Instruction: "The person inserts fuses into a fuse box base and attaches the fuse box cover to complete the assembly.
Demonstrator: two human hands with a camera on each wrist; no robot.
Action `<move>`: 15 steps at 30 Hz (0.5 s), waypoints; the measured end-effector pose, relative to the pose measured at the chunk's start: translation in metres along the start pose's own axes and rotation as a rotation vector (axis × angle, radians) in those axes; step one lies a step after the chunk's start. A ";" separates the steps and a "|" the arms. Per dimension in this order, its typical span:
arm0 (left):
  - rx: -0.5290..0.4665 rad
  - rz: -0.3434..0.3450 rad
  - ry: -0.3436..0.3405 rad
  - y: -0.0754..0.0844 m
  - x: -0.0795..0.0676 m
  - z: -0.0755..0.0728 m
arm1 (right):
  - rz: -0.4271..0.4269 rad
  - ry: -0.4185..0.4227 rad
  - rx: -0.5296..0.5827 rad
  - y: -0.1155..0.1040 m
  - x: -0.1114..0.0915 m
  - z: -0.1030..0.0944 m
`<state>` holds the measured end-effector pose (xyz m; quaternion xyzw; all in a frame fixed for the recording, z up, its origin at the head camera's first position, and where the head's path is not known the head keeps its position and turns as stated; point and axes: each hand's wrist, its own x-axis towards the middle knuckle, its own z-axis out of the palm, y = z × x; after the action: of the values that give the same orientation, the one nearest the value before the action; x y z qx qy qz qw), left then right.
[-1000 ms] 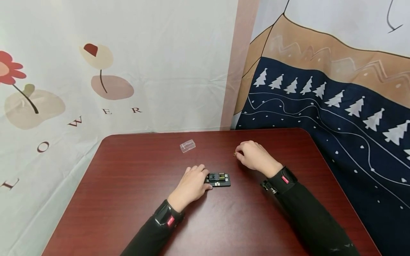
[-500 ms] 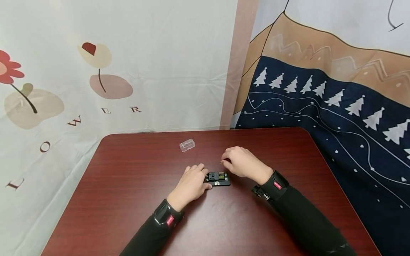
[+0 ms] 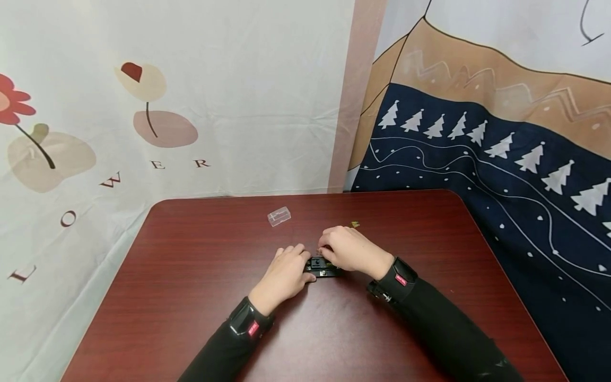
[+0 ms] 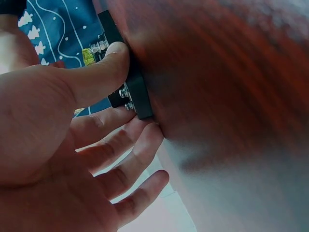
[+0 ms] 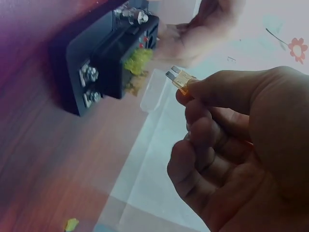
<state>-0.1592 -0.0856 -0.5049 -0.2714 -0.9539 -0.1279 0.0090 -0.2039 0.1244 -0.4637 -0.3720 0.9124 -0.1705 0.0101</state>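
A black fuse block (image 3: 323,273) with metal screw terminals lies flat on the table. My left hand (image 3: 281,271) holds its left end, with the thumb on the near edge and fingers at the far side. Pinched between thumb and forefinger of my right hand (image 3: 352,250) is an amber blade fuse (image 5: 181,80), its two metal prongs pointing at the block. In the right wrist view, that fuse is apart from the block. Yellow fuses (image 5: 137,61) sit in one part of the block; beside them are bare slots. My right hand partly covers the block in the head view.
A clear plastic cover (image 3: 279,216) lies on the table beyond my left hand. One small yellow piece (image 3: 355,224) lies behind my right hand. The brown table (image 3: 200,254) ends at a printed cloth (image 3: 267,106) along the back.
My right hand has moved left and nearer to me, up to the fuse block, with the fuse pinched. This uncovers the yellow piece on the table. My left hand has stayed put.
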 end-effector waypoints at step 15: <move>-0.010 0.001 0.014 0.000 -0.001 0.000 | -0.052 -0.014 -0.044 -0.007 0.005 0.012</move>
<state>-0.1584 -0.0857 -0.5052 -0.2711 -0.9529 -0.1348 0.0145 -0.2013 0.1124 -0.4719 -0.3970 0.9058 -0.1482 0.0037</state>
